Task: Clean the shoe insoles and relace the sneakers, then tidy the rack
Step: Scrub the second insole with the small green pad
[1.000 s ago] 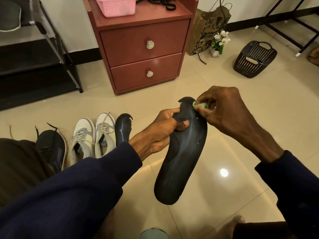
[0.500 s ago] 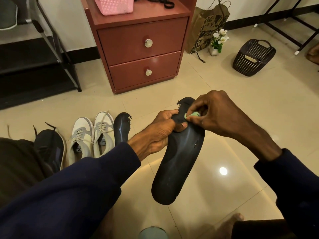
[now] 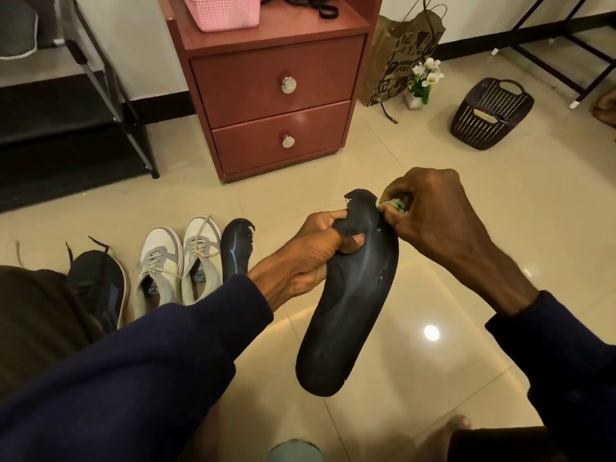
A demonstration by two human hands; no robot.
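Note:
A black insole [image 3: 350, 311] hangs in mid-air before me, toe end down. My left hand [image 3: 310, 255] grips its upper left edge, thumb across the face. My right hand [image 3: 433, 218] pinches a small green cloth [image 3: 391, 204] against the insole's top right edge. A second black insole [image 3: 235, 248] lies on the floor beside a pair of white and grey sneakers [image 3: 178, 261]. A dark sneaker [image 3: 100, 281] with loose laces sits left of them. Black laces [image 3: 300, 3] lie on the cabinet top.
A red two-drawer cabinet [image 3: 276, 98] stands ahead with a pink basket [image 3: 223, 10] on it. A black shoe rack [image 3: 66, 105] is at the left. A paper bag [image 3: 403, 55], small flower pot [image 3: 421, 85] and dark plastic basket [image 3: 490, 115] sit on the tiled floor at right.
My right hand slid the green cloth down toward the left thumb, then back up to the insole's top right edge. The left hand kept its grip.

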